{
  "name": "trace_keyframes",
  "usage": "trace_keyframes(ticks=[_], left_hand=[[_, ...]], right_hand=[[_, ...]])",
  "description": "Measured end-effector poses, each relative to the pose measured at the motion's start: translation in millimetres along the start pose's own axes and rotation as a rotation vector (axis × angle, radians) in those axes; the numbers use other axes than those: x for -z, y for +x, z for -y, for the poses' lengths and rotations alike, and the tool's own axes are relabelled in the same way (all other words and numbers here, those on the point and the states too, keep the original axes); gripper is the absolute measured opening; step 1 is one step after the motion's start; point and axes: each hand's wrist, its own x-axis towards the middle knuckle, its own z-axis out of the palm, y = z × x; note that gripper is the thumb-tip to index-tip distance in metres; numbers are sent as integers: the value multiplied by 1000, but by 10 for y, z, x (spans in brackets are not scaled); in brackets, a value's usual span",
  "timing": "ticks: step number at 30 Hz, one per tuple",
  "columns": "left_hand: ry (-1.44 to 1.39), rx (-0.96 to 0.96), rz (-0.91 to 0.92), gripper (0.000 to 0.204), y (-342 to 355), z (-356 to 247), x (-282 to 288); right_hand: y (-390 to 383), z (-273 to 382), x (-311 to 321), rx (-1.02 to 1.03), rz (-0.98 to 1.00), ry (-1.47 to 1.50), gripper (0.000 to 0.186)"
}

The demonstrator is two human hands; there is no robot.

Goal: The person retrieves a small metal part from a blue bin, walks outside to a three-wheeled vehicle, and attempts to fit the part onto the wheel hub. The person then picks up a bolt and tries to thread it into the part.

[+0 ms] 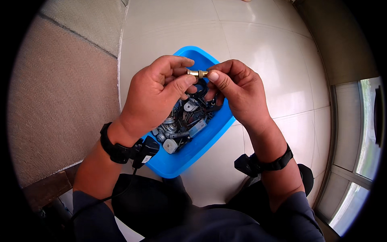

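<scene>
Between my two hands, above the basin, is a short brass-coloured metal fitting with a raised ring around its middle. It lies roughly level. My left hand has its thumb and a bent finger closed on the left end, while the forefinger stretches out above it. At the other end, my right hand pinches the fitting between thumb and forefinger, hiding its tip. Beneath both hands a blue plastic basin holds a mix of metal and plastic hardware.
Black straps with dark box-shaped devices are on both wrists; a cable runs from the left one. The basin stands on pale floor tiles between my legs. A brownish rug-like surface lies left, and a glazed frame stands right.
</scene>
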Motion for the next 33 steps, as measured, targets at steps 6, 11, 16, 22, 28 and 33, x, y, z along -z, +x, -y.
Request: trace_keyframes(ticks=[6,11,16,22,28,33], left_hand=[[30,22,68,28,-9,-4,37],[74,71,75,34,-6,-50,17],[-192,344,53,42,-9,-140,1],[-399,495,52,42,16,-101,18],[-273,340,36,40,-5,-58,-2],[-173,268,63,34,-17,-24,5]], right_hand=[[-36,23,-40,141,-19,-56,17],[-53,42,-60,212,-36,-75,16],[-29,-22,-88,319,-37,-93,14],[36,-140,-63,628,-51,-289,16],[14,-110,-54,562,-49,-354,14],[3,-86,-67,320,-48,-166,15]])
